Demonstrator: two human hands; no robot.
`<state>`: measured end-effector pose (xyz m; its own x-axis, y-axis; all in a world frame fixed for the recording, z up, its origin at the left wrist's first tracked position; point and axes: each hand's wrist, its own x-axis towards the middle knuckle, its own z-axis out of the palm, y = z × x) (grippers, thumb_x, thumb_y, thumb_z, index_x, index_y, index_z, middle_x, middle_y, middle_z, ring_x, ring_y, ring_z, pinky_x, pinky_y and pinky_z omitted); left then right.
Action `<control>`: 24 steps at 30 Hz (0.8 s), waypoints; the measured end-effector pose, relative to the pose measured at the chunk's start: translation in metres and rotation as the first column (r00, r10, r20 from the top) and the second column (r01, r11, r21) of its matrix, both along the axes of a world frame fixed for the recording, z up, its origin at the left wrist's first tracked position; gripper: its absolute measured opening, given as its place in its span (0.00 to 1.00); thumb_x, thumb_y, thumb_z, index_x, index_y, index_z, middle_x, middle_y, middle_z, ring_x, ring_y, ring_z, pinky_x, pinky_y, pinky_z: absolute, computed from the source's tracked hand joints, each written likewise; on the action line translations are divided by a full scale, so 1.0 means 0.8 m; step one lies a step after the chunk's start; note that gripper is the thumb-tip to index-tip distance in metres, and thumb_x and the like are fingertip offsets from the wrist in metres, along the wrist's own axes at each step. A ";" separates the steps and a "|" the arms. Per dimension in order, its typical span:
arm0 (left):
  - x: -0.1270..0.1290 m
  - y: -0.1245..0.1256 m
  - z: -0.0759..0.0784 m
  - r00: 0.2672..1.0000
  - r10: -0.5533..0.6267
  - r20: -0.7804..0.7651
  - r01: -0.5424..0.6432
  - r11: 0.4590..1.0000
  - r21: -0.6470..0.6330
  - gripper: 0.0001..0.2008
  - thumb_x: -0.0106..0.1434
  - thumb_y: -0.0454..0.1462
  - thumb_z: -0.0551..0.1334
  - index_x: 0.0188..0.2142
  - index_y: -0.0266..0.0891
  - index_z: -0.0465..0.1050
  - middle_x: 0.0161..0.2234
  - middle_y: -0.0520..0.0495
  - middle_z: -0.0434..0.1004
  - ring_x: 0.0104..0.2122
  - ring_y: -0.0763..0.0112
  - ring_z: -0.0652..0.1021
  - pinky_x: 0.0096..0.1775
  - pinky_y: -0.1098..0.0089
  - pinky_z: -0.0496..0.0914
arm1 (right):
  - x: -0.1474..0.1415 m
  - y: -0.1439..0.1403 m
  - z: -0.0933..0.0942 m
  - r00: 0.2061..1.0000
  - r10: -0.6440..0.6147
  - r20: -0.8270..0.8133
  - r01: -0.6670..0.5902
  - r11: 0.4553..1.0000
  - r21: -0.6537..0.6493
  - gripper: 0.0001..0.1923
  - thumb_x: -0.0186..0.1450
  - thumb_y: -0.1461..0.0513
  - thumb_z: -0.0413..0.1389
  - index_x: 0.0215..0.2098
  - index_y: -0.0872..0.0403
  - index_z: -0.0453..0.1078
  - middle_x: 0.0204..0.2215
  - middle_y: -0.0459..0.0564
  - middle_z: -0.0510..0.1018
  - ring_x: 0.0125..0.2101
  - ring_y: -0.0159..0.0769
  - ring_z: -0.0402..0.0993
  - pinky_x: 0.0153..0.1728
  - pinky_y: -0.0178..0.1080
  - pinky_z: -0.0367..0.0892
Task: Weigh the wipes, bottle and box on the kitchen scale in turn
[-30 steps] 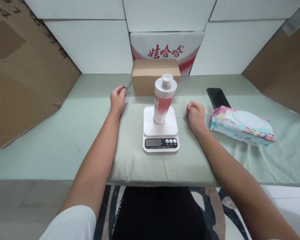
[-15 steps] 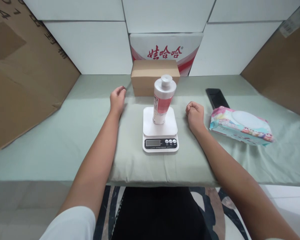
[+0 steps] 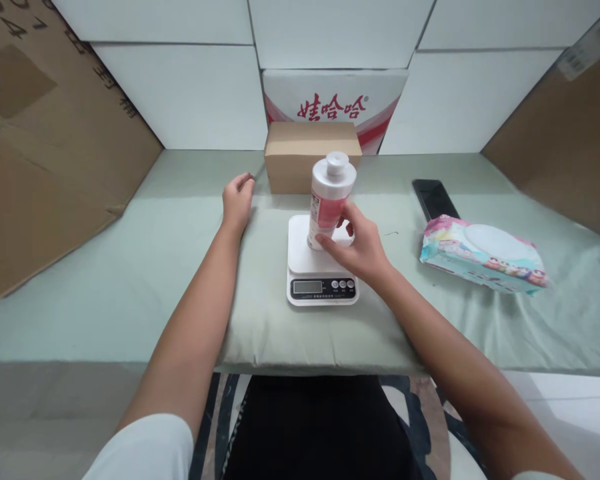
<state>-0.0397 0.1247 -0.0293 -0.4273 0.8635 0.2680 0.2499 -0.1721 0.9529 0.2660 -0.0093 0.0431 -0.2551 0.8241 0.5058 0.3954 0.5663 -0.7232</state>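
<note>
A white bottle with a pink label and a silvery cap (image 3: 329, 200) stands upright on the white kitchen scale (image 3: 300, 263). The scale's display looks blank. My right hand (image 3: 363, 243) is at the bottle's lower right side, thumb across the front and fingers curled round the right and back; the far fingertips are partly hidden. Left of the scale, my left hand (image 3: 239, 197) rests on the green cloth with its fingers curled in, holding nothing that I can see.
Behind the scale sits a brown cardboard box (image 3: 293, 160), with a red-lettered white carton (image 3: 280, 90) behind it. At right lie a black phone (image 3: 434, 197) and a pack of wipes (image 3: 483, 257). Large cardboard sheets (image 3: 55, 167) flank the cloth-covered table (image 3: 180, 200).
My right hand has moved left from the cloth to the bottle, its fist opening to put thumb and fingers around it. The left hand stays where it was.
</note>
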 end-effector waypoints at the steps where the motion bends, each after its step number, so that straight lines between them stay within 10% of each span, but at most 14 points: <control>1: 0.000 0.000 0.000 1.000 0.001 -0.002 -0.001 1.000 -0.001 0.18 0.63 0.41 0.64 0.51 0.42 0.81 0.57 0.41 0.84 0.60 0.58 0.81 0.67 0.56 0.71 | -0.003 -0.002 -0.002 1.000 -0.009 0.014 0.009 1.000 -0.006 0.27 0.64 0.50 0.66 0.59 0.45 0.70 0.44 0.50 0.83 0.35 0.41 0.72 0.38 0.46 0.72; 10: -0.002 0.002 0.000 1.000 -0.017 -0.005 0.017 1.000 -0.024 0.20 0.64 0.42 0.65 0.54 0.40 0.81 0.58 0.39 0.83 0.61 0.57 0.80 0.67 0.56 0.70 | 0.014 0.022 -0.016 0.975 -0.182 -0.128 0.184 0.983 0.006 0.23 0.64 0.51 0.66 0.55 0.45 0.71 0.42 0.48 0.82 0.29 0.35 0.67 0.32 0.41 0.71; 17: 0.000 -0.001 0.001 1.000 -0.011 -0.013 0.011 1.000 -0.020 0.19 0.64 0.41 0.64 0.53 0.40 0.81 0.58 0.39 0.83 0.61 0.57 0.81 0.67 0.56 0.71 | 0.100 0.094 -0.055 0.788 -0.547 -0.283 0.566 0.824 -0.014 0.32 0.63 0.52 0.66 0.62 0.50 0.67 0.54 0.58 0.78 0.46 0.45 0.77 0.48 0.49 0.75; 24: 0.002 -0.003 0.003 1.000 -0.007 0.002 0.007 1.000 -0.016 0.18 0.64 0.40 0.64 0.52 0.41 0.81 0.57 0.40 0.84 0.60 0.58 0.81 0.66 0.57 0.72 | 0.120 0.119 -0.082 0.756 -0.592 -0.280 0.610 0.792 -0.031 0.35 0.63 0.53 0.64 0.66 0.52 0.63 0.58 0.63 0.75 0.55 0.49 0.77 0.57 0.54 0.74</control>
<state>-0.0380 0.1223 -0.0267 -0.4220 0.8704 0.2536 0.2471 -0.1587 0.9559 0.3624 0.0856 -0.0228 0.4309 0.7294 0.5313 0.4704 0.3209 -0.8220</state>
